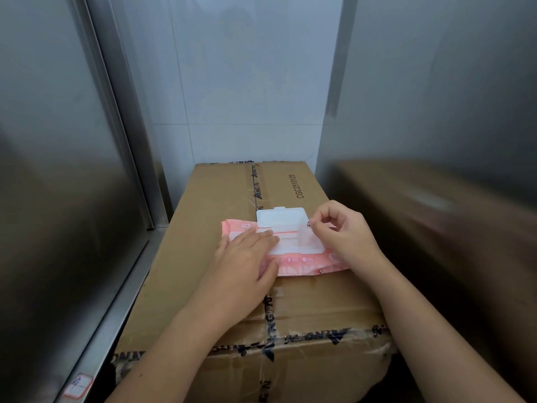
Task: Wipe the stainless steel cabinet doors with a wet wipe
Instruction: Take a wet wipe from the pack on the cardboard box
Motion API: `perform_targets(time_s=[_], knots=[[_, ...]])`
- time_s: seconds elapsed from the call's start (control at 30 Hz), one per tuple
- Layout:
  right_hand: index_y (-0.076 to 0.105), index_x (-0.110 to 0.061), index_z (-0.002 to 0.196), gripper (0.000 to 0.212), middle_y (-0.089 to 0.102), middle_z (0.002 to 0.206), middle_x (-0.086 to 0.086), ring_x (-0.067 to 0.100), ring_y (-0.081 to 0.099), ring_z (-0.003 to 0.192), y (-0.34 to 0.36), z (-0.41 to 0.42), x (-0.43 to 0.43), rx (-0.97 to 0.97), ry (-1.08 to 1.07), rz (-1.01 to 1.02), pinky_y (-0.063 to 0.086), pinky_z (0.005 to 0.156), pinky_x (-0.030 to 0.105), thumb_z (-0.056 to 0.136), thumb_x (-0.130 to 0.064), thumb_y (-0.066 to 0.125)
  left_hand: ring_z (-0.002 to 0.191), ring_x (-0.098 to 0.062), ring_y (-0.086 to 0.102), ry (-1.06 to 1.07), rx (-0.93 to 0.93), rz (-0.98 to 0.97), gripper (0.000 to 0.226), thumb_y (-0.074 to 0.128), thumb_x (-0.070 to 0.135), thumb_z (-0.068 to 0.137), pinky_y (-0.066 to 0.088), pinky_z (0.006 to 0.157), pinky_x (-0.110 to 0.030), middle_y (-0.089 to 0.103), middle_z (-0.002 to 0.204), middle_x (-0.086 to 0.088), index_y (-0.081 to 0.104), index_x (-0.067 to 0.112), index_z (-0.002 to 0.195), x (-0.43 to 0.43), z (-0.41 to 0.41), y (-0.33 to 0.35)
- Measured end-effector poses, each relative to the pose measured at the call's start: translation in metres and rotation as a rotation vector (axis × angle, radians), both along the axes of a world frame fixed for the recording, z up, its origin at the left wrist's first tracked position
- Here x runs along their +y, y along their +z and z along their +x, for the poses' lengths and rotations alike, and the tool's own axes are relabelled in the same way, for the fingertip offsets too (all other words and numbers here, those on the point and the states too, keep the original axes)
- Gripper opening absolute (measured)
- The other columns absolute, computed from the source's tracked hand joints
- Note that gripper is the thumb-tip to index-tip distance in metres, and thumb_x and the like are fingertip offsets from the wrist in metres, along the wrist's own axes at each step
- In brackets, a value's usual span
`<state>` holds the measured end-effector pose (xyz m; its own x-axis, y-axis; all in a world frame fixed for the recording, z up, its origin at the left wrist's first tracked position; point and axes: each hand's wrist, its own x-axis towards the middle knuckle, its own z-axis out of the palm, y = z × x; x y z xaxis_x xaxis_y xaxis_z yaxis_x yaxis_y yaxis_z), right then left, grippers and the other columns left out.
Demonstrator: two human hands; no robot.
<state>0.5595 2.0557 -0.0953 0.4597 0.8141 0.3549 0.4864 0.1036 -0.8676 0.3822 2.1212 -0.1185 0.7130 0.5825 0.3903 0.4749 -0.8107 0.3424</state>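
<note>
A pink pack of wet wipes (302, 261) lies flat on a taped cardboard box (241, 312). Its white plastic lid (280, 218) is flipped open toward the far side. My left hand (247, 257) presses flat on the left half of the pack, fingers spread. My right hand (345, 231) pinches a clear film tab (305, 235) over the pack's opening between thumb and forefinger. No loose wipe is visible. Stainless steel cabinet doors stand on both sides: one on the left (52, 170) and one on the right (450, 97).
A white tiled wall (247, 82) closes the gap behind the box. A steel ledge (116, 301) runs along the left cabinet's base, with a small red-and-white sticker (78, 385) near the bottom. The right door reflects the box.
</note>
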Motion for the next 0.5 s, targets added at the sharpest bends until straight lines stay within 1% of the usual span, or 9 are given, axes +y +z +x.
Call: perform_targets(time_s=[0.07,0.17,0.27,0.3,0.37,0.43,0.47,0.5], knots=[[0.055,-0.017,0.064,0.026,0.055,0.075,-0.004,0.003,0.051,0.065,-0.001,0.000,-0.001,0.007,-0.010,0.015,0.042,0.058,0.015,0.084,-0.002,0.060,0.134,-0.006,0.026,-0.036,0.012,-0.043,0.041,0.043,0.037,0.096,0.008,0.110,-0.029,0.042,0.142,0.012,0.045,0.028,0.135,0.003,0.002,0.004],[0.056,-0.015,0.065,0.024,0.056,0.074,-0.004,0.003,0.052,0.067,-0.001,0.003,-0.004,0.007,-0.013,0.037,0.041,0.063,0.011,0.083,0.000,0.059,0.126,-0.006,0.035,-0.099,0.032,-0.085,0.040,0.046,0.034,0.095,0.020,0.108,-0.029,0.046,0.138,0.011,0.047,0.027,0.134,0.007,0.008,0.011],[0.056,-0.013,0.066,0.023,0.057,0.075,-0.002,-0.001,0.052,0.065,-0.002,0.005,-0.008,0.026,0.000,0.051,0.041,0.063,0.010,0.083,0.003,0.059,0.113,-0.011,0.049,-0.137,0.046,-0.134,0.038,0.049,0.030,0.094,0.034,0.104,-0.034,0.050,0.135,0.010,0.050,0.025,0.132,0.012,0.012,0.017],[0.056,-0.012,0.066,0.022,0.057,0.075,0.000,0.000,0.052,0.065,-0.002,0.006,-0.009,0.025,-0.001,0.054,0.041,0.062,0.010,0.083,0.003,0.059,0.113,-0.011,0.049,-0.141,0.051,-0.132,0.037,0.049,0.029,0.094,0.036,0.102,-0.034,0.051,0.134,0.009,0.051,0.024,0.131,0.013,0.013,0.017],[0.057,-0.008,0.068,0.018,0.059,0.078,0.004,0.008,0.056,0.071,-0.004,0.008,-0.011,0.017,-0.010,0.062,0.044,0.065,0.014,0.083,0.002,0.060,0.119,-0.011,0.048,-0.150,0.054,-0.102,0.035,0.050,0.026,0.094,0.036,0.102,-0.033,0.054,0.132,0.008,0.055,0.022,0.128,0.016,0.016,0.018],[0.057,-0.005,0.070,0.014,0.061,0.083,0.012,0.022,0.060,0.081,-0.006,0.010,-0.011,0.010,-0.022,0.070,0.046,0.071,0.023,0.082,0.001,0.060,0.118,-0.013,0.050,-0.175,0.040,-0.077,0.031,0.051,0.020,0.093,0.037,0.100,-0.030,0.058,0.127,0.006,0.060,0.019,0.123,0.019,0.018,0.019],[0.057,-0.005,0.069,0.015,0.061,0.085,0.015,0.026,0.061,0.085,-0.007,0.010,-0.011,0.007,-0.023,0.078,0.047,0.072,0.024,0.082,0.002,0.060,0.116,-0.013,0.052,-0.189,0.034,-0.070,0.029,0.051,0.016,0.093,0.038,0.098,-0.029,0.060,0.125,0.005,0.062,0.017,0.120,0.020,0.019,0.020],[0.056,-0.006,0.069,0.016,0.061,0.086,0.016,0.028,0.061,0.088,-0.008,0.010,-0.012,0.006,-0.023,0.089,0.047,0.071,0.021,0.082,0.002,0.060,0.114,-0.012,0.052,-0.200,0.030,-0.066,0.028,0.050,0.014,0.093,0.039,0.097,-0.028,0.061,0.123,0.005,0.063,0.017,0.118,0.021,0.020,0.020]])
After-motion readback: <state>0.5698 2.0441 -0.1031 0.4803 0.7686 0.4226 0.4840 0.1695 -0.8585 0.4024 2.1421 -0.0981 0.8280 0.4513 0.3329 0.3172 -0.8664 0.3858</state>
